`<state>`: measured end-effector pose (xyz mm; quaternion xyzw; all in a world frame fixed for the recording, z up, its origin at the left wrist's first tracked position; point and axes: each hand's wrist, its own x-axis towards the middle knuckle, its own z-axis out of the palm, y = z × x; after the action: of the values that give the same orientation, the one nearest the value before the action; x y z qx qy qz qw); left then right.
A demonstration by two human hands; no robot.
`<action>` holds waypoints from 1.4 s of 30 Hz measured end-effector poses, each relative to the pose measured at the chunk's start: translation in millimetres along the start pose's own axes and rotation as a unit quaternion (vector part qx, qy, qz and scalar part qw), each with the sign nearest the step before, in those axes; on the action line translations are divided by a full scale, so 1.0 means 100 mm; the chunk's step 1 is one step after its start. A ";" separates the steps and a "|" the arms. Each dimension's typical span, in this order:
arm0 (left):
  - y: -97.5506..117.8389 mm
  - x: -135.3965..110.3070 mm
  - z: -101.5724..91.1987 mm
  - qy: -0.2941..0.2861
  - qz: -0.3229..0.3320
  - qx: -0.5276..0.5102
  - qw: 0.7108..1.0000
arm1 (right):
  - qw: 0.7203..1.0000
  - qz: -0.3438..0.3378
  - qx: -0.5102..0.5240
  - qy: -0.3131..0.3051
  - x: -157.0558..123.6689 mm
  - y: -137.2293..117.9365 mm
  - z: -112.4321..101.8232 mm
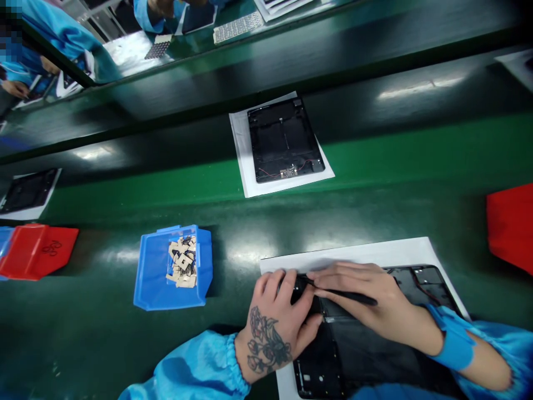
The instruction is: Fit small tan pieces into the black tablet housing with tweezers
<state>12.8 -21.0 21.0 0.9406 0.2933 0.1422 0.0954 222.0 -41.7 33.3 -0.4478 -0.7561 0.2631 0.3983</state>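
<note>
A black tablet back shell [366, 344] lies on a white sheet [375, 253] at the near edge of the green bench. My left hand [277, 322], tattooed on its back, rests curled on the shell's upper left corner, fingers pressed against it. My right hand [366, 297] lies across the shell's top edge and pinches a thin black tool [350, 295], its tip pointing left toward the left hand's fingers. Both arms wear blue sleeves.
A blue bin [172, 269] of small tan and black parts sits left of my hands. A second black shell [285, 139] on white paper lies farther back. Red bins [35, 250] [510, 228] stand at left and right. Other workers in blue sit across the line.
</note>
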 end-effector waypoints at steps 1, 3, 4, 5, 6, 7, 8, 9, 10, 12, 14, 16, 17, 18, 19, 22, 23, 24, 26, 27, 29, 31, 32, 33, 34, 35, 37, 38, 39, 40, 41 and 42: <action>0.00 0.00 0.01 0.006 -0.003 -0.002 1.000 | 0.999 -0.033 -0.029 -0.011 -0.01 0.00 -0.01; 0.00 -0.01 0.01 0.010 -0.008 -0.007 1.000 | 0.992 -0.092 -0.085 -0.029 -0.04 -0.01 -0.02; 0.00 -0.01 0.02 0.010 -0.009 -0.009 1.000 | 0.987 -0.113 -0.104 -0.039 -0.06 -0.01 -0.02; 0.00 0.00 0.02 0.011 -0.010 -0.011 1.000 | 0.984 -0.129 -0.115 -0.045 -0.08 -0.01 -0.02; -0.01 0.00 0.01 0.012 -0.009 -0.012 1.000 | 0.983 -0.133 -0.116 -0.043 -0.09 -0.01 -0.01; -0.01 0.00 0.01 0.013 -0.007 -0.013 1.000 | 0.985 -0.127 -0.109 -0.040 -0.09 -0.01 -0.01; -0.01 0.01 0.01 0.013 -0.006 -0.014 1.000 | 0.989 -0.113 -0.094 -0.036 -0.09 -0.01 0.00; -0.02 0.01 0.00 0.015 -0.005 -0.015 1.000 | 0.993 -0.092 -0.073 -0.031 -0.08 -0.01 0.00; -0.02 0.02 0.00 0.014 -0.004 -0.015 1.000 | 0.996 -0.070 -0.052 -0.027 -0.07 -0.01 0.00; -0.02 0.03 0.00 0.010 -0.005 -0.018 1.000 | 0.999 -0.037 -0.019 -0.024 -0.04 -0.01 -0.01; -0.03 0.03 0.00 0.005 -0.006 -0.020 1.000 | 0.999 -0.024 -0.012 -0.020 -0.02 -0.01 -0.01; -0.02 0.02 0.00 0.001 -0.007 -0.021 1.000 | 0.999 -0.024 -0.023 -0.015 -0.01 -0.01 -0.01; -0.02 0.02 0.00 0.002 -0.006 -0.021 1.000 | 0.999 -0.025 -0.029 -0.015 -0.02 -0.01 -0.01; -0.02 0.02 0.00 0.002 -0.006 -0.020 1.000 | 0.999 -0.025 -0.032 -0.015 -0.02 -0.01 -0.01; -0.01 0.02 -0.01 0.004 -0.007 -0.020 1.000 | 0.999 -0.024 -0.030 -0.015 -0.03 -0.01 -0.01; -0.01 0.02 -0.01 0.004 -0.009 -0.020 1.000 | 1.000 -0.008 -0.008 -0.010 -0.04 0.00 0.01; 0.00 0.03 -0.02 0.004 -0.009 -0.020 1.000 | 1.000 -0.001 -0.002 -0.005 -0.04 0.00 0.01; -0.01 0.03 -0.02 0.004 -0.009 -0.020 1.000 | 1.000 0.002 0.002 0.000 -0.04 0.00 0.02; -0.01 0.03 -0.02 0.004 -0.007 -0.022 1.000 | 1.000 0.002 0.001 0.004 -0.03 0.00 0.02; -0.01 0.03 -0.02 0.006 -0.007 -0.022 1.000 | 1.000 -0.001 0.002 0.003 -0.03 -0.01 0.02; -0.02 0.02 -0.02 0.006 -0.006 -0.024 1.000 | 1.000 0.005 0.005 0.002 -0.03 -0.01 0.03; -0.02 0.02 -0.01 0.003 -0.006 -0.026 1.000 | 0.999 0.032 0.009 0.008 -0.04 -0.01 0.04; -0.02 0.02 -0.01 0.001 -0.005 -0.026 1.000 | 0.999 0.044 0.013 0.013 -0.05 0.00 0.04; -0.02 0.01 -0.01 0.000 -0.005 -0.026 1.000 | 0.998 0.054 0.017 0.016 -0.06 0.00 0.05; -0.02 0.01 -0.01 -0.002 -0.004 -0.026 1.000 | 0.998 0.061 0.021 0.016 -0.07 0.01 0.05; -0.02 0.01 -0.01 -0.003 -0.004 -0.025 1.000 | 0.998 0.062 0.026 0.015 -0.08 0.02 0.06; -0.03 0.02 -0.01 -0.007 -0.003 -0.026 1.000 | 0.997 0.067 0.031 0.021 -0.09 0.03 0.07; -0.03 0.02 -0.02 -0.010 -0.003 -0.031 0.999 | 0.996 0.074 0.034 0.028 -0.09 0.03 0.07; -0.04 0.03 -0.03 -0.014 -0.004 -0.041 0.999 | 0.995 0.083 0.035 0.040 -0.08 0.03 0.06; -0.05 0.03 -0.05 -0.017 -0.006 -0.059 0.998 | 0.993 0.097 0.033 0.057 -0.07 0.03 0.06; -0.07 0.04 -0.07 -0.018 -0.012 -0.089 0.996 | 0.990 0.114 0.030 0.079 -0.07 0.03 0.05; -0.09 0.05 -0.08 -0.017 -0.022 -0.129 0.991 | 0.985 0.135 0.029 0.105 -0.06 0.02 0.04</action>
<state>9.4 -10.2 27.5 0.9159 0.2918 0.1609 0.2237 221.1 -45.8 27.1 -0.5593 -0.6347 0.2874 0.4491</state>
